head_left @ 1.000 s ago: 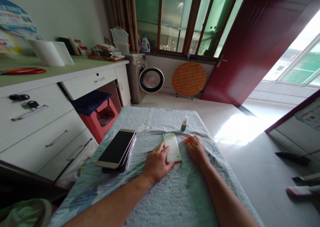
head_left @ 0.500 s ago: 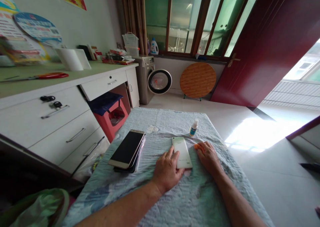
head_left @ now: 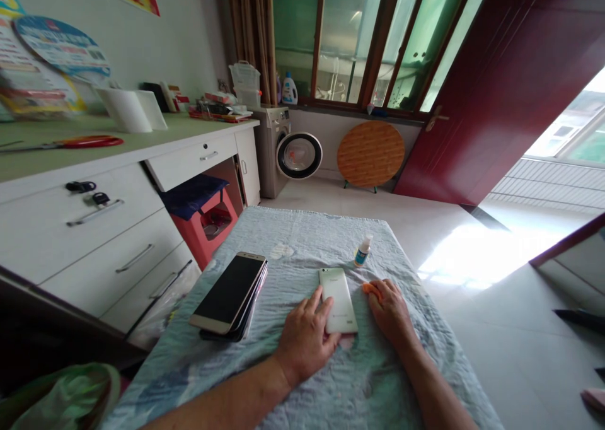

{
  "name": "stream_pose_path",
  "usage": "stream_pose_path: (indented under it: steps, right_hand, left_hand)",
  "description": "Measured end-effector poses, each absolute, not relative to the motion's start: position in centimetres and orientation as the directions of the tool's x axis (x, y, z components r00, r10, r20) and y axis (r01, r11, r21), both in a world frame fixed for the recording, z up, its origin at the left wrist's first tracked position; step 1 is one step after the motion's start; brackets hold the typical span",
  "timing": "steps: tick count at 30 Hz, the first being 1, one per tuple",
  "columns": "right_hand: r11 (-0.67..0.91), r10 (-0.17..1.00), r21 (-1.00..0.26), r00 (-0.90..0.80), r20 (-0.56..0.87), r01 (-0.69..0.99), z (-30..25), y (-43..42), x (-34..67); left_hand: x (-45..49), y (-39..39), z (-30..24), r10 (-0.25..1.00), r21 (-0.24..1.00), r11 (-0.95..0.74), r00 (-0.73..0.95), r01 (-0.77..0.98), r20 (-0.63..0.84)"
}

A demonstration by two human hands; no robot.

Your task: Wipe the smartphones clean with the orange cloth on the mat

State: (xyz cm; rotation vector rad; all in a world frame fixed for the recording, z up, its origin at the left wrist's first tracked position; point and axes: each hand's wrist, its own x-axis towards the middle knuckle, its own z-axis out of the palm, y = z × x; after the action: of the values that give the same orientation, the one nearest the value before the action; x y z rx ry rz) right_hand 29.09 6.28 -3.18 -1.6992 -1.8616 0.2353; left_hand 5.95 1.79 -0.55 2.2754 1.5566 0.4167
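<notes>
A white smartphone [head_left: 338, 304] lies back side up on a cloth-covered table. My left hand [head_left: 306, 334] holds it at its left and lower edges, with the fingertips on its back and the thumb by the bottom. To its right, my right hand [head_left: 390, 311] is closed on an orange cloth [head_left: 371, 289], mostly hidden under the fingers and pressed to the table. Beyond the phone stands a small spray bottle [head_left: 362, 252] with a clear cap and a blue label. Left of my left hand sits a stack of smartphones [head_left: 231, 294], the top one gold-rimmed with a dark screen.
The table wears a pale blue quilted cloth [head_left: 312, 228]. At left are a white drawer desk [head_left: 108, 228], a red stool [head_left: 212, 222] and a lined bin [head_left: 111, 386]. A washing machine [head_left: 271, 152] with its door open and a round wooden tabletop [head_left: 371, 156] stand behind.
The whole view has shifted slightly, so the table and both hands appear a little lower and further left. My hands keep nearly the same places relative to the phone and the orange cloth.
</notes>
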Motion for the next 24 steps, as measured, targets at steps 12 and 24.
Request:
stream_pose_path:
  steps: [12, 24]
  right_hand:
    - [0.222, 0.951, -0.459, -0.086, 0.298, 0.860, -3.6, 10.2, 30.1]
    - [0.261, 0.942, -0.446, -0.125, 0.311, 0.856, -3.5, 10.0, 31.1]
  left_hand:
    - [6.3, 2.8, 0.7, 0.932, 0.513, -0.279, 0.358, 0.812, -0.059]
    - [5.7, 2.5, -0.6, 0.910, 0.502, -0.394, 0.401, 0.770, 0.100]
